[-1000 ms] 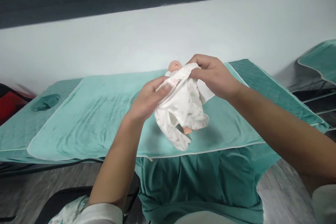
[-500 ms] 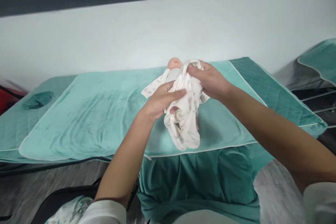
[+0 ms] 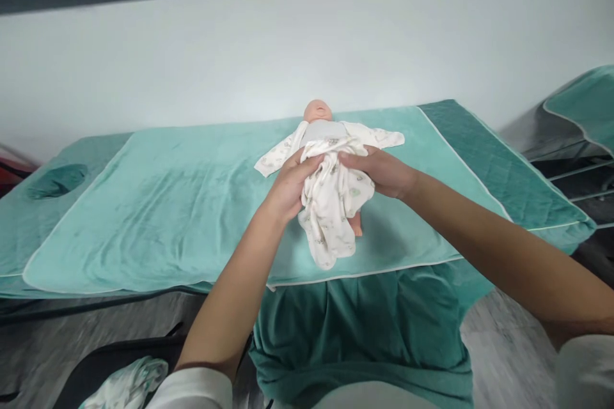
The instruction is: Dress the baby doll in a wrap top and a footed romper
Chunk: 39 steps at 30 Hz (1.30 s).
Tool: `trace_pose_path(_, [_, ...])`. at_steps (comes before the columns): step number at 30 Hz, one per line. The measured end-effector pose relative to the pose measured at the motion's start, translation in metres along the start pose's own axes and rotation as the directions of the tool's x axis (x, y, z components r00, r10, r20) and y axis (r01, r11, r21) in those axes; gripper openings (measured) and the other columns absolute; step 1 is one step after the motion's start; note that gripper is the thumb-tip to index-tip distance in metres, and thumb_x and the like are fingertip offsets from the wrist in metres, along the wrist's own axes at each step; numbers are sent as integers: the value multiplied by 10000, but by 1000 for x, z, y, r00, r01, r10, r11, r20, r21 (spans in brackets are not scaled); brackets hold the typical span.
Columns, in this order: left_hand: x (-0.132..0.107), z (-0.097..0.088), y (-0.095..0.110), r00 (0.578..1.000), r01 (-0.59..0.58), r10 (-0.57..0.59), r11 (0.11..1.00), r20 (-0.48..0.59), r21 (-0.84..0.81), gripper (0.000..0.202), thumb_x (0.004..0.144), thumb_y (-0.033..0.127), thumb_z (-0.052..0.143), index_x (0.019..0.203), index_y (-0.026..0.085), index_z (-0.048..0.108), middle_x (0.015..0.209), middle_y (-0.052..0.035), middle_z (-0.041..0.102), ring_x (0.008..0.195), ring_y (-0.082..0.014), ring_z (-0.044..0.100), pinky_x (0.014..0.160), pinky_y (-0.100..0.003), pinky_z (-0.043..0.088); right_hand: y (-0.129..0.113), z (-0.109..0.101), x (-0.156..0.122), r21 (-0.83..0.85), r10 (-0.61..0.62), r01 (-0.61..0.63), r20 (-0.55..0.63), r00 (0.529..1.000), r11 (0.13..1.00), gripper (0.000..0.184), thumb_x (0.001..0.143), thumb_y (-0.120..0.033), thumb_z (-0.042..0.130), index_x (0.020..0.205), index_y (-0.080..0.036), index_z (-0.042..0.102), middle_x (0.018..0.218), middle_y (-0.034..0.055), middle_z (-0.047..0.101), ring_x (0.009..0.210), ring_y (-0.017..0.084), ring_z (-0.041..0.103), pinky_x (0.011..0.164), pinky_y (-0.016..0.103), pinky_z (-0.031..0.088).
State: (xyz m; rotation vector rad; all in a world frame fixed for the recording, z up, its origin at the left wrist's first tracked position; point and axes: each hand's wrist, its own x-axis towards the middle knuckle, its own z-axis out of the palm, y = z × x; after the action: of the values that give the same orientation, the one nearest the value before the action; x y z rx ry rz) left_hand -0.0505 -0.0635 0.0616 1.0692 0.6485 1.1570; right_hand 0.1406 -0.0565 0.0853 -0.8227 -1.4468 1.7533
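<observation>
A baby doll (image 3: 317,111) lies on its back on the massage bed, its head toward the wall. It wears a white printed long-sleeved top (image 3: 278,153) with both sleeves spread, over a grey-white front. Above its lower body I hold white printed baby pants (image 3: 330,211), bunched at the waistband, the legs hanging toward me. My left hand (image 3: 291,186) is closed on the left edge, thumb on top. Gripping the right edge is my right hand (image 3: 378,169), thumb pressed into the cloth. One doll leg (image 3: 355,223) shows beneath; the other is hidden.
A light teal cover (image 3: 158,204) lies over the bed, which has a face hole (image 3: 57,181) at its left end. A white wall (image 3: 240,57) stands behind. At lower left, a patterned cloth (image 3: 127,383) rests on a black seat (image 3: 91,364). Green fabric (image 3: 364,332) hangs in front of me.
Both hands have gathered the baby pants' waistband, and my right hand has come down and toward me. The doll's right-side sleeve is now in plain view.
</observation>
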Motion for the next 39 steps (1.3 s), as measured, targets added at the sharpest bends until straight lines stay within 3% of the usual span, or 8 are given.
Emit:
trace_pose_path(3, [-2,0,-3,991,100,-106,992,83,71,553,745,512,838,1159,173,699,1072,-90,770,1028,-285,736,876,-352,571,6,-2,5,55,-94,103,-143,985,993,528,815,-606,770,1136,-192,700,937,65,769,933,244,732,820,356,599])
trace_pose_path(8, [-3,-8,-1,959,204,-237,957,155,206,668,617,341,941,1217,192,689,1151,-96,759,1035,-278,723,871,-354,565,8,-3,4,67,-125,147,-257,958,987,566,856,-683,681,1139,-193,685,917,61,765,920,243,731,784,345,597])
trace_pose_path(12, [-3,-14,-4,939,262,-306,933,159,248,483,668,360,907,1069,145,743,1043,-107,783,910,-256,737,788,-336,561,10,-7,-2,68,-75,90,-194,978,994,564,835,-668,716,1118,-180,701,941,73,772,895,232,736,704,306,589])
trace_pose_path(19, [5,-6,-23,999,42,-43,998,-23,-45,471,734,418,852,1109,172,705,1036,-80,781,973,-251,752,874,-340,575,15,-10,-12,-159,234,-215,112,966,963,455,708,-485,892,977,-136,776,927,106,790,838,235,746,733,326,609])
trace_pose_path(26, [-6,-1,-41,948,303,-296,952,118,-48,514,709,414,890,1112,142,724,994,-104,787,911,-255,755,845,-354,580,15,-17,-12,25,-3,9,-235,972,1000,479,769,-541,843,1057,-172,747,950,85,793,851,249,750,767,357,614])
trace_pose_path(30, [-16,-7,-53,851,490,-495,869,179,71,487,680,365,922,1065,134,733,1004,-117,785,855,-226,742,797,-337,572,36,-28,-22,69,143,-128,-304,942,989,393,742,-448,883,968,-153,755,923,92,794,801,241,746,717,336,604])
trace_pose_path(36, [-28,-7,-75,818,572,-576,816,21,79,486,668,359,900,1056,135,711,895,-73,748,744,-189,691,686,-313,526,93,-19,-60,355,481,-383,-250,840,853,296,805,-385,829,962,-145,756,969,123,794,769,219,738,711,312,608])
trace_pose_path(39, [-34,-5,-76,801,588,-597,771,-47,246,389,700,352,845,998,150,698,875,-51,731,767,-201,678,686,-314,500,110,-8,-80,360,522,-436,-192,831,825,311,801,-400,832,978,-154,762,1025,120,790,828,216,738,765,304,602])
